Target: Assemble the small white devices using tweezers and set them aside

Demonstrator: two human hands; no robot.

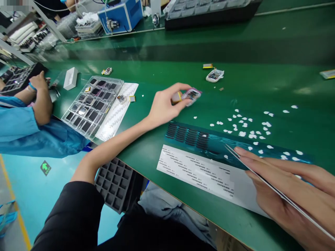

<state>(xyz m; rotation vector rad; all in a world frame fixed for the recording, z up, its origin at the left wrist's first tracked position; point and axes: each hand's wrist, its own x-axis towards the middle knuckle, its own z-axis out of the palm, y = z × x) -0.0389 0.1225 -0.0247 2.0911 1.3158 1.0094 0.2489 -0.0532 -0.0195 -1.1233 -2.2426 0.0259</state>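
Observation:
My left hand [167, 104] reaches out over the green table and pinches a small pink-edged electronic module [192, 94] with a yellow battery [177, 97] attached. My right hand [290, 190] rests at the near right, fingers closed on slim metal tweezers [261, 176] whose tips point left over a teal strip of dark pads [191, 136]. A white printed label sheet [199, 172] lies under the tweezers. Many small white backing scraps [248, 127] are scattered beyond the strip.
A clear tray of modules [91, 104] and a second label sheet [117, 111] lie to the left. A co-worker's arm in a blue sleeve [39, 101] works there. Another module [214, 75] lies farther back. A dark empty tray [115, 183] sits below the table edge.

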